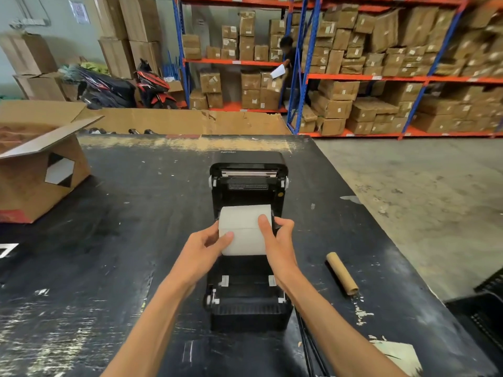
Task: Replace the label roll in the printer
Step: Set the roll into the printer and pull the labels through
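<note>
A black label printer point(246, 297) stands on the black table with its lid swung open towards the back. A full white label roll point(245, 225) sits over the printer's roll bay, held from both sides. My left hand point(202, 248) grips its left end with the thumb on top. My right hand point(280, 243) grips its right end, thumb across the roll's top. An empty brown cardboard core point(342, 273) lies on the table to the right of the printer.
The scuffed black table point(109, 268) has an open cardboard box point(35, 180) at its left. A paper scrap point(400, 355) lies near the front right. Black cables point(310, 346) run off the printer's right front. Shelves of cartons, a motorbike and a person stand beyond.
</note>
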Available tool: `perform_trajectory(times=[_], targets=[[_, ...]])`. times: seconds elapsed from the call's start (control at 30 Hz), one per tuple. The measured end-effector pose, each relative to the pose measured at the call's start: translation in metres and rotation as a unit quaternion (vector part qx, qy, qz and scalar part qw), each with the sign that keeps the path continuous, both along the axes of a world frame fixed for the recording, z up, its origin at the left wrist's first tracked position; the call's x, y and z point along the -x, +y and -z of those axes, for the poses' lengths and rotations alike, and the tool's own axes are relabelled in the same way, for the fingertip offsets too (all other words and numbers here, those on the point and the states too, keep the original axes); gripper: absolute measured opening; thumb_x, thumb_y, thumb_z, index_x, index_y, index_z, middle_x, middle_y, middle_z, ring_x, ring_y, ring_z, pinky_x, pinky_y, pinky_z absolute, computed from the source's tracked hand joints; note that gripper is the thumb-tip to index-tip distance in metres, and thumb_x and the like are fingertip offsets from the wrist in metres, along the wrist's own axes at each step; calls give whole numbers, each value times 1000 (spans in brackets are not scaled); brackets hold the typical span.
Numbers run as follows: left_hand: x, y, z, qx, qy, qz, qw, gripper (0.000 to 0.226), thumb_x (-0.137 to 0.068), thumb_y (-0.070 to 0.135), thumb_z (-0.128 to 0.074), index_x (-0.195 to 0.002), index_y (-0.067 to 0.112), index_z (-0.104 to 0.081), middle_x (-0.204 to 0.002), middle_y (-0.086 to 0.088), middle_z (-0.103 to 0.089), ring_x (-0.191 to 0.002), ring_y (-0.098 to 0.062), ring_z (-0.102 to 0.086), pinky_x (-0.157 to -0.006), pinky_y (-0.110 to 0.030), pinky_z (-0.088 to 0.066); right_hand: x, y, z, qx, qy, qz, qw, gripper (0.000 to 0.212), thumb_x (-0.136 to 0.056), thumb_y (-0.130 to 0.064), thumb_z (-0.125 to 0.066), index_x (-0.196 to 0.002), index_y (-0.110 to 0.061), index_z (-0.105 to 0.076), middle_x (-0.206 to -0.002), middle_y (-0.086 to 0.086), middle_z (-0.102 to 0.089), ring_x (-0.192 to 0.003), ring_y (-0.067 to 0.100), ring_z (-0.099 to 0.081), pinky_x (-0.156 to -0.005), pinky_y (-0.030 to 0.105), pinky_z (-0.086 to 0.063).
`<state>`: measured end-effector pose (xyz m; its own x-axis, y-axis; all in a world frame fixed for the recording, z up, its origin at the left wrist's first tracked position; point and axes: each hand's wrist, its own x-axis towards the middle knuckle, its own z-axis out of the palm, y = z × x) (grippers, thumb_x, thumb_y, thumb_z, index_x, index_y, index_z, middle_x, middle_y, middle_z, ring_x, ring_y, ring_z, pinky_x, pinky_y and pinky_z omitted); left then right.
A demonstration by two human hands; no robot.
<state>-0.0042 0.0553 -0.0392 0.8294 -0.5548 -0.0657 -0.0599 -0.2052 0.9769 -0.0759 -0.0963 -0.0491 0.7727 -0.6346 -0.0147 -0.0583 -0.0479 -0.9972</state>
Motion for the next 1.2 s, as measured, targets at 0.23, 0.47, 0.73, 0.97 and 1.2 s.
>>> perform_trajectory(times=[0.23,0.47,0.73,0.97,1.2], targets=[[-1,-1,6,-17,-20,-19,999,41,-98,27,-57,-138,26,-56,-121,10,-71,-115,-13,-64,-104,-44,-50,0,-5,-5,1,14,-62,998,41,-98,-45,-51,-120,-22,-26,-111,-9,-46,-96,3,-54,-67,15,-46],[2,0,8,-11,-15,-15,1000,40,-98,24,-56,-138,30,-55,-120,10,-71,-115,-13,-64,-104,-43,-50,3,-9,6,30,33,-101,994,57,-81,-67,-61,-114,-38,-25,-126,-4,-49,-113,12,-57,-88,26,-54],[11,-5,11,-12,-22,-21,999,41,-99,22,-54,-140,28,-53,-122,12,-70,-115,-10,-64,-104,-42,-50,8,-18,11,94,94,-112,985,75,-57,-79,-67,-110,-48,-24,-137,-2,-34,-130,22,-36,-110,46,-40],[14,-5,10,-34,-32,-24,999,44,-100,23,-52,-143,29,-49,-126,11,-67,-118,-10,-60,-107,-40,-47,9,-24,18,71,80,-138,985,68,-63,-88,-54,-110,-46,-28,-138,-4,-38,-131,20,-38,-112,47,-38],[13,-8,6,-49,-30,-21,998,47,-98,28,-54,-144,37,-46,-128,13,-66,-121,-10,-58,-109,-43,-45,1,-20,24,41,65,-77,994,31,-74,-79,-45,-97,-63,-31,-132,-4,-47,-125,24,-47,-107,54,-42]])
